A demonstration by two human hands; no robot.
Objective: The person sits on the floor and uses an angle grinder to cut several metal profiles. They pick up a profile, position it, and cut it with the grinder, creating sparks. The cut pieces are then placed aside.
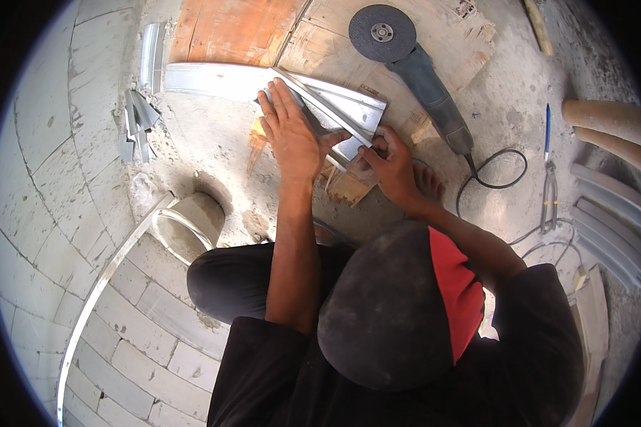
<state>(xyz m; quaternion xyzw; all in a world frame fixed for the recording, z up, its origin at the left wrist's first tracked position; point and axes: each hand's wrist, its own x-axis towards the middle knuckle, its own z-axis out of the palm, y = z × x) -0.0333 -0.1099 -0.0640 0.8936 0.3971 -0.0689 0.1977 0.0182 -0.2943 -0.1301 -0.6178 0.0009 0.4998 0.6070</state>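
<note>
A long silver metal channel (210, 80) lies across a wooden board, with a shorter metal channel (319, 99) slanting over its right part. My left hand (290, 142) presses on both with its fingers stretched out flat and its thumb reaching toward the slanted piece. At the lower right end of the slanted channel, my right hand (390, 162) is closed, thumb and fingers pinched on its edge. Whether anything small is also between those fingertips, I cannot tell. Right of the hands, an angle grinder (434, 99) with a dark disc rests on the board and floor.
Metal offcuts (141, 117) lie by the block wall (43, 178) at left. A bucket (189, 220) stands near my left knee, a long metal strip (85, 309) leaning beside it. Pliers (548, 196), a blue pencil (548, 132), a cable (502, 186) and grey profiles (609, 206) lie at right.
</note>
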